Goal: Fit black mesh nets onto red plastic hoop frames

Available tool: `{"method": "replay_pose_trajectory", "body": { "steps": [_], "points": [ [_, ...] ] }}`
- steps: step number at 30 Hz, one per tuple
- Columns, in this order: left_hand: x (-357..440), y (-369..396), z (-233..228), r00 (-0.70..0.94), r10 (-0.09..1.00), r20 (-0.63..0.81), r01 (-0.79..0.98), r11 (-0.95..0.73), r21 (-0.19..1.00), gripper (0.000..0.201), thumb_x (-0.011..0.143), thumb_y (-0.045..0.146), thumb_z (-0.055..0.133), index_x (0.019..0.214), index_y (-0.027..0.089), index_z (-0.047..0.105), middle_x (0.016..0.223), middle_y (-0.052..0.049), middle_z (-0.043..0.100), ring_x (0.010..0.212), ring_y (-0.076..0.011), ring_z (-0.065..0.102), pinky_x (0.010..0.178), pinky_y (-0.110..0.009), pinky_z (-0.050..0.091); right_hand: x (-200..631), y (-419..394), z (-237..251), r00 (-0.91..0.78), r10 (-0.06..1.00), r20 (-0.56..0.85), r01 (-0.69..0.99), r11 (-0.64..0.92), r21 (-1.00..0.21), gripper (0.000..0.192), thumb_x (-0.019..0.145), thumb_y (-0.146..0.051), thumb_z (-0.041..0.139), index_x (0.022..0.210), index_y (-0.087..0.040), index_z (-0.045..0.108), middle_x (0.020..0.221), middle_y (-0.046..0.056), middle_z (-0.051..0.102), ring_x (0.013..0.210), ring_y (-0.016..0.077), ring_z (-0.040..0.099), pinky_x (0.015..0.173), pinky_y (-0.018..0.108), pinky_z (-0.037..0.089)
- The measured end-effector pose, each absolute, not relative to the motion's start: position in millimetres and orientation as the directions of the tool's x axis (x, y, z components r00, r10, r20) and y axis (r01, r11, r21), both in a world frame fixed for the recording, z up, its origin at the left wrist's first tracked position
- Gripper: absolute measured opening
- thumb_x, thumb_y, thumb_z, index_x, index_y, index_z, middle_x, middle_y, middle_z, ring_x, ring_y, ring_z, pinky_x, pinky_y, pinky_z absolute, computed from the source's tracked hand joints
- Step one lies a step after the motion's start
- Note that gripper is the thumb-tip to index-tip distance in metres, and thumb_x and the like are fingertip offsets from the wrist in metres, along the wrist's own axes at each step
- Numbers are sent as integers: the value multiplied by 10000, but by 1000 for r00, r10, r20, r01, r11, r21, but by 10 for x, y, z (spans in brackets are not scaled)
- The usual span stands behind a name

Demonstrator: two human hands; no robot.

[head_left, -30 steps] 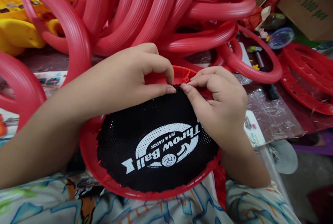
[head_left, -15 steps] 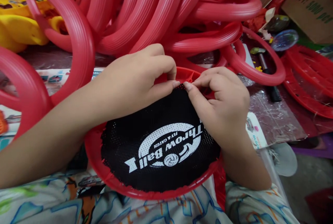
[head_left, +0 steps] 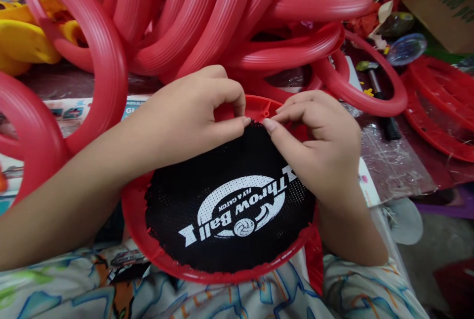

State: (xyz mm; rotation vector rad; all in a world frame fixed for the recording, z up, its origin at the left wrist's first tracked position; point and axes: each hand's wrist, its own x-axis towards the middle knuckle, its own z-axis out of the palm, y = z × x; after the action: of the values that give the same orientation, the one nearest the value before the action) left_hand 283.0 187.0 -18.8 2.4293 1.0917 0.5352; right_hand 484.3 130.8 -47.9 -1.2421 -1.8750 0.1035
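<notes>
Black mesh (head_left: 207,185) seated round most of red hoop (head_left: 137,220); left hand (head_left: 185,116) and right hand (head_left: 318,141) grips pinch its far edge, unfinished there.

The far edge of the black mesh (head_left: 229,180) lies hidden under the left hand (head_left: 185,116) and right hand (head_left: 318,146), so each grip on it cannot be told. The red rings (head_left: 222,18) run off the top edge. The cardboard box (head_left: 444,3) is cut off at the corner, its print unreadable.
</notes>
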Motion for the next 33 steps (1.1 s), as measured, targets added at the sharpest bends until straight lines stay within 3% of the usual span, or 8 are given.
{"method": "replay_pose_trajectory", "body": {
  "steps": [4, 7, 11, 15, 24, 33],
  "points": [
    [2704, 1893, -73, 668, 739, 88, 586, -595, 550, 275, 921, 355, 585, 1144, 217, 667, 1113, -13, 666, 1007, -167, 616, 918, -297, 447, 5021, 1243, -388, -105, 762, 639, 643, 542, -541, 74, 888, -183, 693, 851, -245, 705, 897, 5, 696, 811, 151, 663, 728, 329, 546],
    [2550, 1953, -8, 662, 749, 35, 634, -583, 508, 384, 933, 466, 592, 1273, 291, 622, 1237, 22, 657, 1062, -169, 616, 937, -272, 436, 5104, 1176, -337, -187, 777, 601, 656, 554, -513, 67, 858, -183, 729, 841, -247, 725, 965, 16, 701, 869, 157, 675, 771, 333, 553],
    [2426, 2015, 31, 688, 725, 25, 642, -624, 446, 418, 903, 547, 619, 1254, 323, 652, 1179, 38, 678, 968, -160, 617, 829, -248, 440, 5046, 1138, -359, -264, 783, 564, 712, 552, -434, 41, 867, -251, 732, 905, -246, 745, 1054, 53, 714, 934, 203, 681, 765, 373, 560],
    [2472, 1951, 68, 667, 743, 46, 659, -618, 427, 349, 937, 479, 591, 1223, 288, 655, 1144, 28, 661, 938, -151, 584, 804, -257, 403, 4940, 1161, -449, -249, 735, 631, 768, 546, -334, 63, 878, -271, 725, 921, -227, 739, 1034, 65, 730, 990, 230, 674, 836, 407, 556],
    [2524, 1930, -8, 701, 701, 127, 591, -672, 446, 313, 922, 489, 569, 1151, 304, 675, 1041, 64, 645, 915, -102, 594, 797, -223, 408, 4894, 1178, -492, -342, 606, 718, 803, 585, -111, 74, 873, -149, 682, 822, -203, 681, 976, 54, 729, 856, 210, 644, 778, 394, 520],
    [2559, 1942, -4, 700, 705, 113, 590, -660, 466, 297, 921, 443, 565, 1131, 270, 683, 1026, 44, 647, 923, -114, 594, 824, -244, 411, 4941, 1185, -482, -401, 555, 729, 771, 634, -58, 114, 846, -108, 702, 865, -203, 640, 1015, 69, 741, 876, 210, 653, 804, 390, 542]
  ]
}}
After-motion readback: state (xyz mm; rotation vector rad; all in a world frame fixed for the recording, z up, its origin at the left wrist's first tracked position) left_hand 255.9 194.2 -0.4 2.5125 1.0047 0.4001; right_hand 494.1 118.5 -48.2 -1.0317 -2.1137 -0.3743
